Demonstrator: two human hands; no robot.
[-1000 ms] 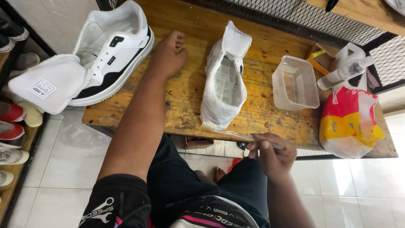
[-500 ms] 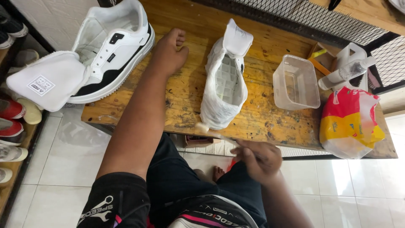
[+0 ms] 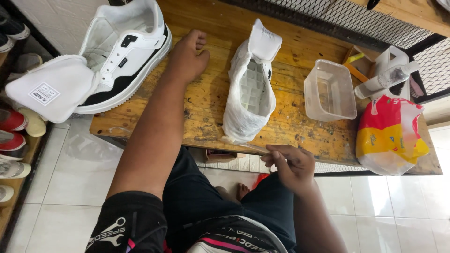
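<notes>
My left hand (image 3: 187, 56) rests on the wooden table (image 3: 206, 103) with fingers curled, holding nothing, between two shoes. To its left lies a white and black sneaker (image 3: 123, 56) with its tongue pulled out toward the table's left edge. To its right a second sneaker wrapped in clear plastic film (image 3: 251, 89) lies sole side open to me. My right hand (image 3: 290, 164) hovers at the table's near edge, just below that wrapped sneaker's heel, pinching a thin strip of clear film or tape (image 3: 255, 147) that runs to the wrap.
An empty clear plastic tub (image 3: 330, 91) stands right of the wrapped sneaker. Farther right are a red and yellow packet in a bag (image 3: 389, 136) and a clear bottle (image 3: 384, 79). Wire mesh runs behind the table. Shoes line a rack (image 3: 14, 126) at the left.
My right hand has moved up and left toward the wrapped sneaker's heel, still pinching the thin strip. The left hand has stayed on the table.
</notes>
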